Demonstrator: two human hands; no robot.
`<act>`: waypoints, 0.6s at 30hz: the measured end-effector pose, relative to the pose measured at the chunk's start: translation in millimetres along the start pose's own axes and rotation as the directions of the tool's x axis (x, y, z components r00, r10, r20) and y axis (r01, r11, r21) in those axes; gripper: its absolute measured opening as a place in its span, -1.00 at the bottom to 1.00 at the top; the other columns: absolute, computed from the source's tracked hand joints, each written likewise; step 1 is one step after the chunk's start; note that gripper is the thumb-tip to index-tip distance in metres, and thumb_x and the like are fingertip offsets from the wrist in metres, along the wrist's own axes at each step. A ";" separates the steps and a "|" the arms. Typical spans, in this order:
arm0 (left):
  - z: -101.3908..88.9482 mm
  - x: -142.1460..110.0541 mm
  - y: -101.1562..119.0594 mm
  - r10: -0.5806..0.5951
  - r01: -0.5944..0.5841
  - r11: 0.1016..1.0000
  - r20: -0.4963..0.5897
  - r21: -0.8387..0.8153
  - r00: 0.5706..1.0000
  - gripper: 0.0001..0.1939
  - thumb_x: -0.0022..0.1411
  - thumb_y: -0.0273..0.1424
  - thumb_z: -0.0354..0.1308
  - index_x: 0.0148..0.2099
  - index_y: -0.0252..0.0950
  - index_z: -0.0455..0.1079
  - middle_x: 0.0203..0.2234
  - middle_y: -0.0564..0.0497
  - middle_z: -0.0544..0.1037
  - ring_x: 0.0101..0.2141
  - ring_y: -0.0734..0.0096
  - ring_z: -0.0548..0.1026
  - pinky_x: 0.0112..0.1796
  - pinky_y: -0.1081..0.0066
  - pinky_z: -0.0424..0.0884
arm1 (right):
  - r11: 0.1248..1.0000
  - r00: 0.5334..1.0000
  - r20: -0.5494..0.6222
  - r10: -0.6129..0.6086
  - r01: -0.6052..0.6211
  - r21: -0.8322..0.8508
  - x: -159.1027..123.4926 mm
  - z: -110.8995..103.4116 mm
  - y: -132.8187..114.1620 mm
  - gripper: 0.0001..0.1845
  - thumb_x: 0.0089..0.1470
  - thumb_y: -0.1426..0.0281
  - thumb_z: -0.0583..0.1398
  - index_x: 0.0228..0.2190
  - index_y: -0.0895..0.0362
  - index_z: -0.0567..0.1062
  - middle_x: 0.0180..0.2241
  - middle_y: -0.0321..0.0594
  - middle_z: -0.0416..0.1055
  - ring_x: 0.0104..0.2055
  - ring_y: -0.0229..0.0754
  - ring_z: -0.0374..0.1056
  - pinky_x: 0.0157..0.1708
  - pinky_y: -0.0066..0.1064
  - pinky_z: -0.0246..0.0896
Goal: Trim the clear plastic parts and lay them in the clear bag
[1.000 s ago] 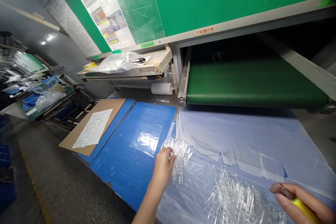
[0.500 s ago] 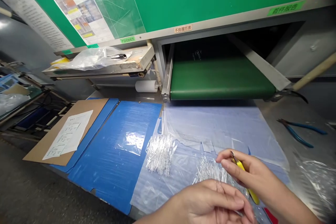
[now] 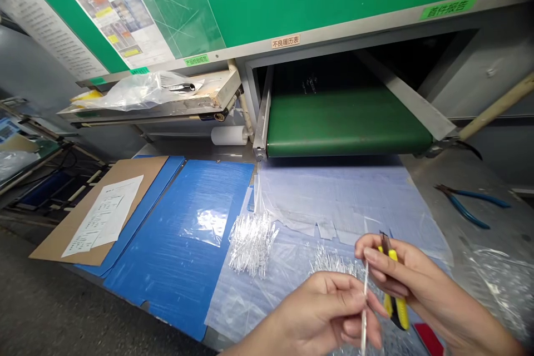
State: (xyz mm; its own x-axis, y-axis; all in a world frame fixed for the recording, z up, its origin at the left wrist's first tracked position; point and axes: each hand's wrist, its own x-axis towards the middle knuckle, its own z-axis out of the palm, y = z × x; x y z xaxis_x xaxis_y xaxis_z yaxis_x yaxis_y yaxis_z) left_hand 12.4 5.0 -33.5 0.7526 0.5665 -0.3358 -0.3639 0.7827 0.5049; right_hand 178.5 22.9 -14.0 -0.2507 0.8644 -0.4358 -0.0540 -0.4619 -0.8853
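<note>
My left hand (image 3: 334, 311) is closed, its thumb and fingers pinching a thin, clear plastic piece (image 3: 364, 320) that stands nearly upright. My right hand (image 3: 400, 270) has yellow-handled nippers (image 3: 396, 308) tucked in its palm, jaws pointing up. Its thumb and forefinger are also closed at the upper part of the clear piece. Behind my hands lies a pile of similar clear pieces (image 3: 334, 261), partly hidden by them. A second pile of clear pieces (image 3: 252, 245) lies further left on the bluish plastic sheet (image 3: 334, 189).
A green conveyor belt (image 3: 350, 128) ends above the table's back edge. Blue-handled pliers (image 3: 471, 206) and clear plastic bags (image 3: 500, 283) lie at right. Blue boards (image 3: 167, 250) and cardboard with paper (image 3: 54, 228) cover the left. A red object (image 3: 429, 339) sits below my right hand.
The clear piece now shows upright between my hands. My left fingers have closed into a pinch, and the nippers have turned more upright in my right hand. The view has shifted slightly.
</note>
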 end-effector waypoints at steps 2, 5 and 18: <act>2.4 -2.1 1.2 0.052 -0.045 0.991 -0.050 0.122 0.997 -0.72 0.03 -0.24 0.22 -0.37 -0.38 0.34 -0.65 0.04 0.45 -0.74 0.70 0.09 -0.63 0.53 -0.07 | 0.995 0.999 -0.031 -0.028 0.025 -0.092 -1.0 -1.0 0.6 -0.59 -0.07 0.03 0.16 -0.41 0.14 0.38 -0.65 -0.47 0.09 -0.68 -0.46 -0.19 -0.68 -0.53 -0.26; 5.9 -5.1 4.0 0.087 -0.062 0.964 -0.089 0.257 0.992 -0.70 0.02 -0.22 0.23 -0.31 -0.36 0.32 -0.64 0.08 0.44 -0.71 0.69 0.15 -0.60 0.54 -0.02 | 0.968 0.980 -0.165 -0.110 0.068 -0.243 -6.3 -1.0 4.4 -0.60 -0.06 0.03 0.14 -0.34 0.10 0.40 -0.60 -0.41 0.14 -0.65 -0.40 -0.03 -0.67 -0.53 -0.13; 7.1 -11.0 22.7 0.010 -0.001 0.907 -0.019 0.422 1.000 -0.74 0.11 -0.27 0.15 -0.23 -0.34 0.46 -0.63 0.10 0.38 -0.56 0.59 0.30 -0.39 0.50 0.21 | 0.852 0.872 -0.333 -0.358 0.160 -0.498 -30.2 3.2 9.8 -0.71 -0.03 0.09 0.11 -0.43 0.03 0.44 -0.67 -0.38 0.30 -0.64 -0.27 0.28 -0.66 -0.50 0.21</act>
State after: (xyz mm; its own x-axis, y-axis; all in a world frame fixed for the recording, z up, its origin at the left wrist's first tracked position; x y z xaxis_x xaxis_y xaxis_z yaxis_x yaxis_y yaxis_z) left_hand -0.2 14.7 -12.7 0.7385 0.5787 -0.3460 -0.0990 0.6007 0.7933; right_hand 182.5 -8.4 -8.9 0.1222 0.9855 -0.1173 0.3954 -0.1568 -0.9050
